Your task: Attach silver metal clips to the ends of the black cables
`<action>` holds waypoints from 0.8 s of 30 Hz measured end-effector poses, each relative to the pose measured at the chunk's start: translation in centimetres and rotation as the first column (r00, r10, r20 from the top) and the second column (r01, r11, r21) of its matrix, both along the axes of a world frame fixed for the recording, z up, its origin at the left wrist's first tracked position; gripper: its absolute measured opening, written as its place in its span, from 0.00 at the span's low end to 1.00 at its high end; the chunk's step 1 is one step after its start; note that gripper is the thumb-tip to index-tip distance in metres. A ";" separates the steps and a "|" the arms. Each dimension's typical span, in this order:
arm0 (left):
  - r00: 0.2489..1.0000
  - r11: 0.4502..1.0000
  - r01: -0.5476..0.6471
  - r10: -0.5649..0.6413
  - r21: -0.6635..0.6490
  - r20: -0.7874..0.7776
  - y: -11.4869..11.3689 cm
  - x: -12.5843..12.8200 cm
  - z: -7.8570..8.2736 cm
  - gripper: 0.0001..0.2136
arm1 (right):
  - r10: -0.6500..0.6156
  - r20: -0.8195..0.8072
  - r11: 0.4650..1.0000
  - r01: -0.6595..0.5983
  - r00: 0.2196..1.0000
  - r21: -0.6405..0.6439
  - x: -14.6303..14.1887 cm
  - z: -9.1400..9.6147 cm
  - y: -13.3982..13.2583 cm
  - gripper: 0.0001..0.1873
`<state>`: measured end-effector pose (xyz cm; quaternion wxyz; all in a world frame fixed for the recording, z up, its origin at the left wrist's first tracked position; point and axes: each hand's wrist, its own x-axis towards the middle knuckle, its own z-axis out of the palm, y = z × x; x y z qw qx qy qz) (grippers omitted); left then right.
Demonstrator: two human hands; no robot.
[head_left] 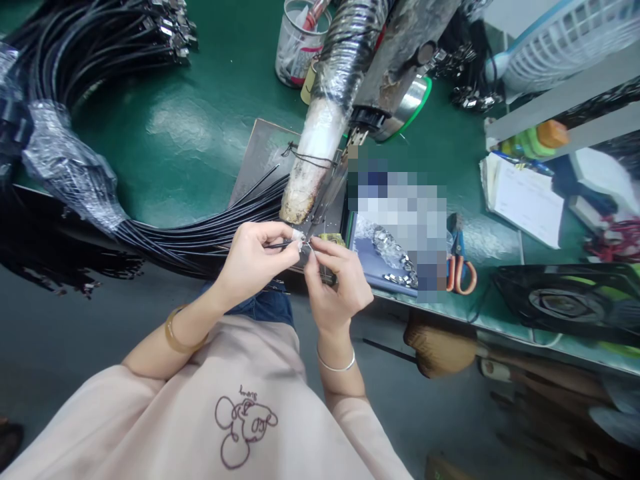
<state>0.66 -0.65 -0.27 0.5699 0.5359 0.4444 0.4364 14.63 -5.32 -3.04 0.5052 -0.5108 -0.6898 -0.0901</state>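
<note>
The left forearm is angled in from the lower left, and the left hand is turned with its fingers toward the right; the end of a black cable is pinched between thumb and forefinger. The right hand is raised almost straight up, its fingers curled to the left and closed on a thin pale piece, too small to be identified. The fingertips of both are brought close together at the front edge of the desk, just below the tip of a wrapped tube. A short handwritten-style word is printed beside the drawing on the shirt, but it cannot be read surely; the marks on the notepad are too faint. Part of a tray is hidden by a pixelated patch, and the fan is cut off at the upper right.
</note>
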 end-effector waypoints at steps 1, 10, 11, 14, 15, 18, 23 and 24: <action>1.000 1.000 -0.005 0.005 0.003 -0.003 0.0 0.0 0.1 0.07 | 0.004 0.002 1.000 -0.004 1.000 0.000 0.0 0.1 0.0 0.12; 1.000 1.000 -0.013 0.014 0.020 -0.003 0.1 -0.1 0.6 0.07 | 0.005 0.042 1.000 -0.004 0.999 -0.013 -0.1 0.8 -0.1 0.11; 1.000 1.000 -0.009 0.009 0.016 0.003 0.1 -0.1 0.5 0.07 | 0.008 0.056 1.000 -0.007 0.998 -0.011 -0.1 0.9 -0.1 0.11; 1.000 1.000 0.005 -0.005 0.002 0.014 0.0 -0.2 0.5 0.06 | 0.006 0.089 1.000 -0.006 0.996 -0.006 0.0 0.8 -0.2 0.11; 1.000 1.000 0.008 -0.008 -0.002 0.013 0.0 -0.2 0.4 0.06 | 0.002 0.091 1.000 -0.001 0.996 -0.006 0.0 0.8 -0.2 0.11; 1.000 1.000 0.006 -0.005 -0.007 0.002 -0.1 -0.2 0.4 0.07 | -0.003 0.058 1.000 0.004 0.998 -0.013 -0.1 0.7 -0.3 0.10; 1.000 1.000 0.012 -0.012 -0.028 -0.010 -0.1 -0.3 0.3 0.08 | 0.003 -0.013 0.999 -0.003 1.000 -0.049 -0.1 0.6 -0.3 0.10; 1.000 0.999 0.016 -0.016 -0.035 -0.008 0.0 -0.3 0.3 0.08 | 0.004 -0.013 0.999 -0.005 1.000 -0.050 -0.1 0.6 -0.3 0.10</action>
